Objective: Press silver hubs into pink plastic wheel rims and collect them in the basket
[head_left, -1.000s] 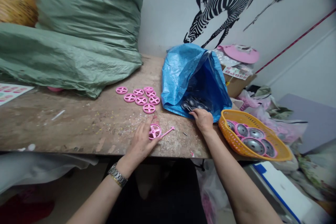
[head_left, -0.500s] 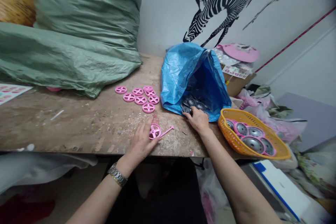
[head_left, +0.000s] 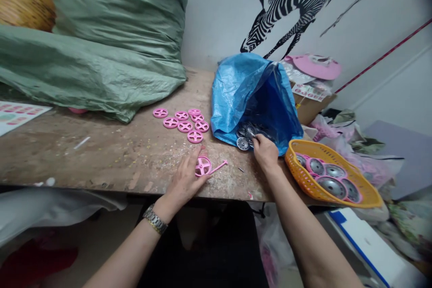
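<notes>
My left hand (head_left: 186,179) rests on the worn wooden table (head_left: 101,153), its thumb and fingers pinching a pink wheel (head_left: 203,166) that sits on a short pink axle (head_left: 218,167). My right hand (head_left: 266,152) reaches into the mouth of a blue plastic bag (head_left: 236,90), fingers curled among several silver hubcap discs (head_left: 243,143); what it grips is hidden. Several loose pink wheels (head_left: 185,122) lie flat on the table just beyond my left hand.
An orange basket (head_left: 305,184) at the right table edge holds several pink wheels fitted with silver caps. Large green sacks (head_left: 101,45) fill the back left. A cardboard box with pink lids (head_left: 312,94) stands behind the bag. A sticker sheet (head_left: 16,112) lies far left.
My right hand has shifted slightly left and deeper among the silver discs at the bag's mouth. My left hand stays put on the pink wheel.
</notes>
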